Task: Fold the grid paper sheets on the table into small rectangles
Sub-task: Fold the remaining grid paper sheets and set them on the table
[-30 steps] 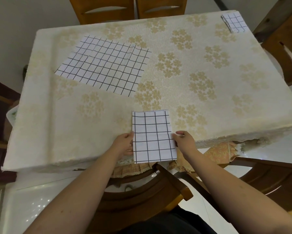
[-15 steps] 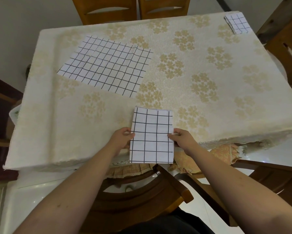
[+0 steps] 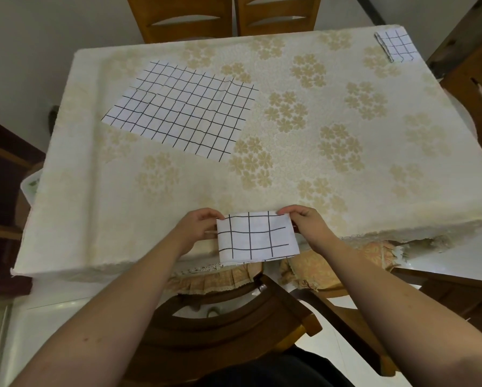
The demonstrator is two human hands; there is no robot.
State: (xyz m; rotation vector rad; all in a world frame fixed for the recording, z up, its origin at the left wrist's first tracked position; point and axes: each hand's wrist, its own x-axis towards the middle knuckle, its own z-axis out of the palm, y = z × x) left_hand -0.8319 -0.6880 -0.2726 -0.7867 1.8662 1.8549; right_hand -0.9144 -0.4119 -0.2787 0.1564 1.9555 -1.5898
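Holding a folded white sheet of black-grid paper (image 3: 258,238) at 6 o'clock on the table, at its near edge, we pinch it from both sides. Our left hand (image 3: 196,230) grips the sheet's left edge, fingers curled round its top corner at 9 o'clock of the sheet. Our right hand (image 3: 308,224) pinches the top right corner at 3 o'clock, thumb and fingers clamped on the paper. The sheet's near edge hangs past the table edge, over the dark wooden chair back (image 3: 228,325) at 6 o'clock.

A large unfolded white grid paper sheet (image 3: 182,108) lies flat at 10 o'clock on the table, slightly wrinkled, well apart from our hands. A small folded grid paper rectangle (image 3: 397,46) sits at the far corner at 1 o'clock, near the table edge.

The rectangular table covered in a cream floral tablecloth (image 3: 304,141) fills most of the view. Two light brown wooden chair backs (image 3: 228,15) stand at 12 o'clock behind the table, just beside each other. Another wooden chair (image 3: 477,88) sits at 3 o'clock. A frilled orange seat cushion (image 3: 331,270) shows under the table edge at 5 o'clock.
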